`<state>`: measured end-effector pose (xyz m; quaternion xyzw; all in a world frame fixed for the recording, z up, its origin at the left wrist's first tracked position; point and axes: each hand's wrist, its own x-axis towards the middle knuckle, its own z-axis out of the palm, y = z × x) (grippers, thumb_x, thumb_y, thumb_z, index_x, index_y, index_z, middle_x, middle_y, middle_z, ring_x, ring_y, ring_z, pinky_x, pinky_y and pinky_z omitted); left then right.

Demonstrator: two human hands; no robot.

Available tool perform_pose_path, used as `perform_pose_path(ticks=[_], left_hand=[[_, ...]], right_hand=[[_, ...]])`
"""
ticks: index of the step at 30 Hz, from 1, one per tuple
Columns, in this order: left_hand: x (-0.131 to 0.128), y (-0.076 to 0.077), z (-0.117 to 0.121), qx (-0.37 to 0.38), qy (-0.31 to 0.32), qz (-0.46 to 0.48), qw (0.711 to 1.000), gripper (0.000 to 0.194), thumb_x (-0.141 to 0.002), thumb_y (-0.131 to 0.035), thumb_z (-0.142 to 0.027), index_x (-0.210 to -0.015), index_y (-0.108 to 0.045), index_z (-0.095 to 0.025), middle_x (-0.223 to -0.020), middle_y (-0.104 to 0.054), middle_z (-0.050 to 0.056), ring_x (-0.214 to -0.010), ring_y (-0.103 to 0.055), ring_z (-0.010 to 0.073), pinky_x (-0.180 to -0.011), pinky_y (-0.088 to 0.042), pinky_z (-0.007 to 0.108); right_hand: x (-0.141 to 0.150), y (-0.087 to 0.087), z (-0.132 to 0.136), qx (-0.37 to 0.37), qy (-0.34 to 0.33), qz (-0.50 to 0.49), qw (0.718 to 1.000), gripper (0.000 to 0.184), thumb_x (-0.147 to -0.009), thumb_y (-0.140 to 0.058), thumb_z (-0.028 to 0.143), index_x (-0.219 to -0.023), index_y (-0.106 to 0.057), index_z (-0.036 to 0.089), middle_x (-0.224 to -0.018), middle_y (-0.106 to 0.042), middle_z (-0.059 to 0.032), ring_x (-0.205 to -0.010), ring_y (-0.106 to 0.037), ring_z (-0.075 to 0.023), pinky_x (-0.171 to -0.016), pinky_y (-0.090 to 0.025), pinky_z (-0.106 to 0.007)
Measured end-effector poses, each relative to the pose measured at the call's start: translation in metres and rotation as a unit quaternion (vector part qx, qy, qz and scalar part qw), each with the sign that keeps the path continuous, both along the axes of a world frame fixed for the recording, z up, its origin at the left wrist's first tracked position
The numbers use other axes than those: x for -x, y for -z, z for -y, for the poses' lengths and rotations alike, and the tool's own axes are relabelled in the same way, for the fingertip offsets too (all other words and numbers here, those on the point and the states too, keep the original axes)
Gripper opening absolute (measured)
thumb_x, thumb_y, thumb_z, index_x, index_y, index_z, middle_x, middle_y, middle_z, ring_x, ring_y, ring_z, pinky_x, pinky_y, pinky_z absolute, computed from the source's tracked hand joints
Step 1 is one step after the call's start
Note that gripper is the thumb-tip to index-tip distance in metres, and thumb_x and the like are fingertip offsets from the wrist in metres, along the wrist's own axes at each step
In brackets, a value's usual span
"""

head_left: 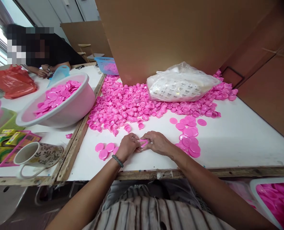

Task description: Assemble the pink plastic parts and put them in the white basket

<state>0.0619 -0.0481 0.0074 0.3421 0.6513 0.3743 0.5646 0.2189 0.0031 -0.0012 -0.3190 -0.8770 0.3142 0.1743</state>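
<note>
Just above the white tabletop, my left hand (129, 146) and my right hand (157, 142) meet with fingers closed on one small pink plastic piece (144, 142). Its exact shape is partly covered by the fingers. Left of my left hand lie several round pink pieces (103, 154), which look like cups with discs on them. Flat pink discs (190, 132) are spread and overlapped to the right of my right hand. Beyond both hands spreads a large heap of small pink cups (122, 105) with little tabs.
A white plastic bag (180, 86) rests on the heap against tall cardboard (180, 35). On the left stand a basin (79, 102) of pink discs, a patterned mug (42, 155) and a pink basket (14, 156) of yellow boxes. Another person (53, 48) leans on the far table.
</note>
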Motion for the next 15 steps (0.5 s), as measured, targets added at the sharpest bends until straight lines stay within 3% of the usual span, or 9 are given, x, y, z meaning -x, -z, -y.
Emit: perform_pose_path(ticks=[5,9,12,15], left_hand=[[0.002,0.000,-0.002,0.033,-0.001,0.023,0.999,0.033,-0.059,-0.075,-0.018,-0.073,-0.045,-0.015,-0.048,-0.057,-0.004,-0.045,-0.059,0.0135,-0.045,-0.050,0.026],[-0.001,0.000,-0.003,0.019,0.014,-0.028,0.999,0.035,-0.060,-0.075,-0.027,-0.074,-0.044,-0.016,-0.046,-0.055,-0.004,-0.044,-0.057,0.0132,-0.047,-0.049,0.026],[-0.004,-0.012,0.007,-0.060,0.027,-0.166,0.984,0.030,-0.067,-0.069,-0.034,-0.078,-0.048,-0.017,-0.050,-0.055,-0.005,-0.047,-0.055,0.0112,-0.048,-0.045,0.022],[-0.001,-0.038,0.038,-0.179,-0.030,-0.279,0.943,0.022,-0.079,-0.056,-0.039,-0.080,-0.051,-0.018,-0.061,-0.056,-0.003,-0.057,-0.055,0.0097,-0.053,-0.044,0.020]], right_hand=[[0.005,-0.004,-0.001,0.001,0.012,0.027,1.000,0.015,-0.068,-0.070,0.024,-0.069,-0.057,0.018,-0.064,-0.050,0.0033,-0.061,-0.043,-0.0107,-0.053,-0.025,-0.021],[0.001,-0.003,-0.002,0.025,-0.002,-0.006,1.000,0.016,-0.069,-0.070,0.028,-0.079,-0.062,0.019,-0.066,-0.053,0.0036,-0.062,-0.046,-0.0107,-0.054,-0.028,-0.021],[-0.003,0.000,-0.003,0.009,-0.016,-0.017,1.000,0.026,-0.068,-0.072,0.037,-0.086,-0.064,0.021,-0.070,-0.056,0.0028,-0.067,-0.049,-0.0125,-0.059,-0.033,-0.022],[-0.006,0.002,-0.002,-0.026,0.000,-0.012,1.000,0.043,-0.067,-0.070,0.048,-0.098,-0.063,0.020,-0.077,-0.058,-0.0004,-0.074,-0.051,-0.0155,-0.065,-0.037,-0.025]])
